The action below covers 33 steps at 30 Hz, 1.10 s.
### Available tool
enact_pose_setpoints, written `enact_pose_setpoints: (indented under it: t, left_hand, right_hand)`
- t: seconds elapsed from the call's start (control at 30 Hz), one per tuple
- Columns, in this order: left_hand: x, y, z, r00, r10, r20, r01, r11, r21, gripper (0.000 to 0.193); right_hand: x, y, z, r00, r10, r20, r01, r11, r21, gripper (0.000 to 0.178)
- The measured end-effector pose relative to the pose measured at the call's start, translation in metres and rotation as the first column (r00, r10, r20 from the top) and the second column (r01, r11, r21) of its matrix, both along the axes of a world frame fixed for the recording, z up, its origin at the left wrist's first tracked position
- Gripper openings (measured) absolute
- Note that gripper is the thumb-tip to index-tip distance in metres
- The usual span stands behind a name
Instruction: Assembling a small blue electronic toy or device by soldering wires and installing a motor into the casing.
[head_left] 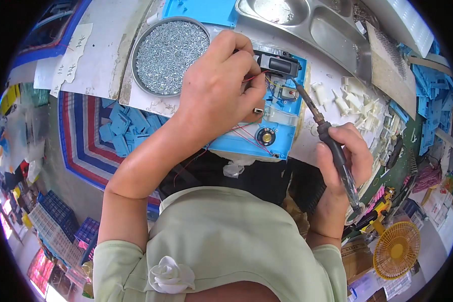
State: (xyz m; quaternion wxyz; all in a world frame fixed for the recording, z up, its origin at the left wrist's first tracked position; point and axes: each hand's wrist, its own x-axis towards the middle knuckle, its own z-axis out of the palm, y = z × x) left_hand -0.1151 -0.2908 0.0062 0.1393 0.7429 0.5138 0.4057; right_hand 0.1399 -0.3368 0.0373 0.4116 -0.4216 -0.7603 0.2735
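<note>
Blue housing [282, 118]: open plastic shell on the counter [317, 146] edge, directly before the person; round speaker [266, 136], red wires [246, 132] and a black block [279, 64] show inside.
Soldering iron [321, 123]: tip down among the inner parts.
Right hand [345, 156]: fist closed round the iron's handle.
Left hand [221, 80]: fingers curled, pinching a red wire and steadying the housing.
Risk: the hot tip sits near fingertips and plastic; a slip would likely burn skin or melt the shell.
Nearby: bowl of screws [170, 54], white plastic pieces [355, 100].

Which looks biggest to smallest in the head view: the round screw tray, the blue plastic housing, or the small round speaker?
1. Blue plastic housing and round screw tray: similar, and a hand hides part of the housing, so unranked.
2. Small round speaker.
</note>
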Motion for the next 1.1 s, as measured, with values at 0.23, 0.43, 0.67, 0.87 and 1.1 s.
enact_pose_setpoints:
  t: [0.23,0.43,0.67,0.87,1.1]
  left_hand:
    - [0.007,-0.019,0.033,0.947,-0.316,-0.055,0.306,0.942,-0.141,0.021]
    - [0.019,-0.012,0.017,0.902,-0.412,-0.129,0.383,0.902,-0.200,0.012]
    - [0.009,-0.003,0.016,0.895,-0.362,0.261,0.442,0.800,-0.406,0.009]
    - [0.003,-0.004,0.016,0.895,-0.297,0.333,0.426,0.790,-0.441,0.011]
    - [0.000,-0.004,0.017,0.857,-0.463,0.227,0.508,0.833,-0.218,0.013]
  right_hand:
    - [0.023,-0.012,0.000,0.988,-0.092,-0.126,0.094,0.995,0.016,0.037]
    - [0.027,-0.025,0.005,0.972,-0.204,-0.118,0.202,0.979,-0.031,0.038]
    - [0.012,-0.022,-0.006,0.937,-0.256,-0.238,0.239,0.966,-0.096,0.037]
    - [0.017,-0.020,-0.003,0.958,-0.190,-0.214,0.182,0.982,-0.058,0.037]
    - [0.035,-0.036,0.001,0.957,-0.235,-0.170,0.225,0.971,-0.076,0.037]
